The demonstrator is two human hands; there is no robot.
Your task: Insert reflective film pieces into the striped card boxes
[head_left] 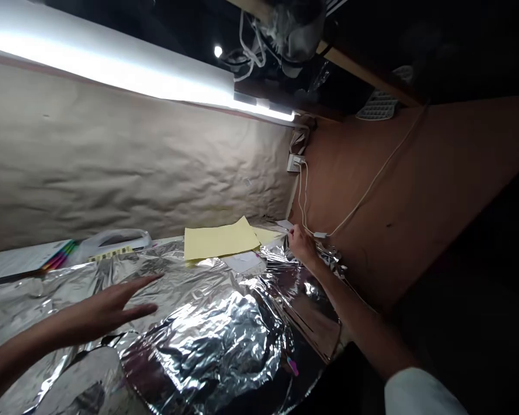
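Note:
My left hand (112, 305) hovers over the silver foil sheet (225, 334), thumb and fingers apart, with nothing in it. Farther off, at the back right corner, my right hand (301, 245) is closed in a pinch. A thin, pale thing (284, 226) shows at its fingertips, too small to name. Left of that hand lie yellow paper sheets (220, 239), the top one with a raised corner. A white paper piece (243, 261) peeks out under their front edge. Wrinkled foil spreads across the whole work surface beneath both hands.
A bright tube light (155, 80) hangs above the paper-covered wall (134, 155). White cords run from a wall socket (294, 163) down the right-hand board (406, 207). At the left are a notebook (21, 262) and a clear plastic bag (112, 242). A pink clip-like item (293, 366) sits in front.

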